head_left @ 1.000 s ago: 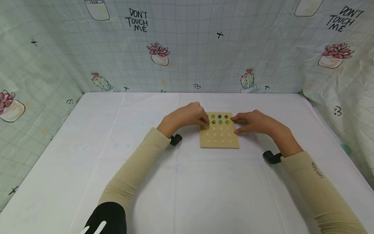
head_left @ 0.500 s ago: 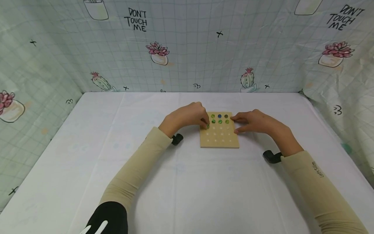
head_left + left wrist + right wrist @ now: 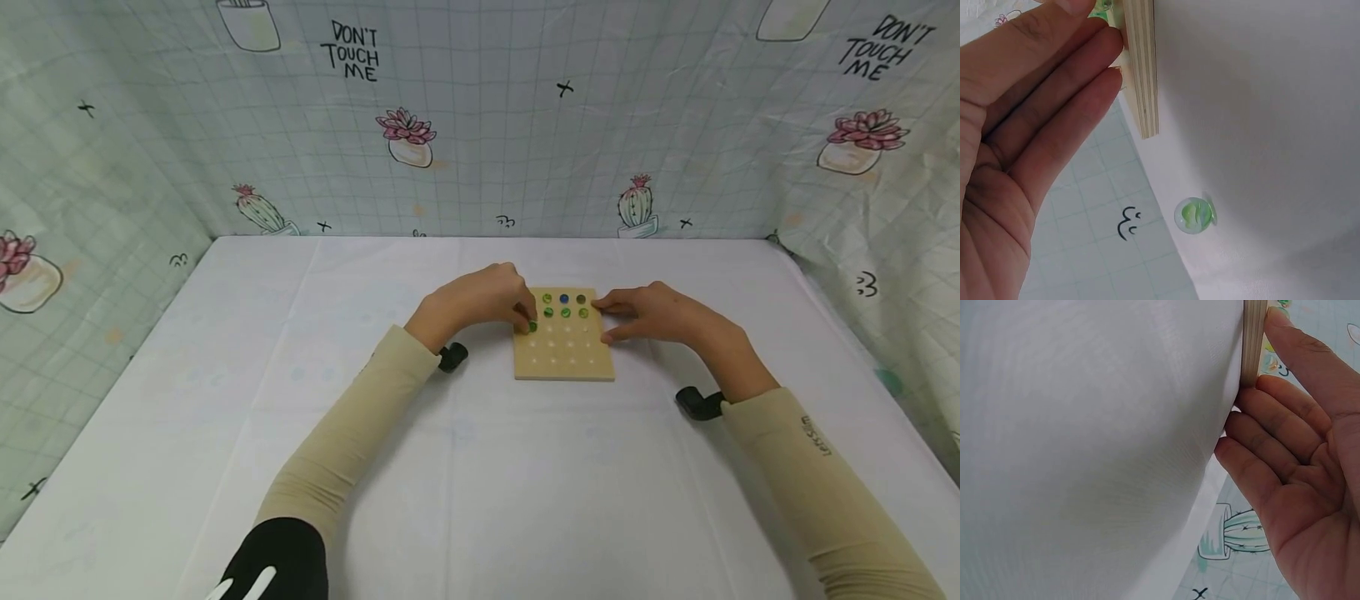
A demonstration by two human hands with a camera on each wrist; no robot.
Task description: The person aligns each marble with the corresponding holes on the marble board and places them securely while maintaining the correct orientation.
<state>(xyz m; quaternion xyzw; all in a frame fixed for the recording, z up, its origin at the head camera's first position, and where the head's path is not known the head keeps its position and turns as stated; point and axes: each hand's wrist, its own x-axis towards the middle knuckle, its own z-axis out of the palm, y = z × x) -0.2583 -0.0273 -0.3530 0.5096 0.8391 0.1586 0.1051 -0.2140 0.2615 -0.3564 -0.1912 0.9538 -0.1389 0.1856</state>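
Note:
A square wooden board [image 3: 564, 346] lies flat on the table, with rows of small hollows. Several marbles fill its two far rows, mostly green, with one blue marble [image 3: 564, 298]. At the left end of the third row, my left hand [image 3: 483, 296] pinches a green marble [image 3: 533, 327] with thumb and fingertips, at the board's surface. My right hand [image 3: 660, 315] rests against the board's right edge, fingers relaxed, thumb nearer me. In the right wrist view, thumb and fingertips touch the board's side [image 3: 1252, 347]. The left hand covers the board's far left corner.
Another clear-green marble [image 3: 1194, 215] sits on the white table [image 3: 480, 483] beyond the board, seen in the left wrist view; the left hand hides it in the head view. A patterned cloth [image 3: 480, 167] hangs at the back and along both sides.
The green marble under the left fingertips shows more plainly and darker now, as the fingertips have shifted slightly off it. The right hand and board have stayed put.

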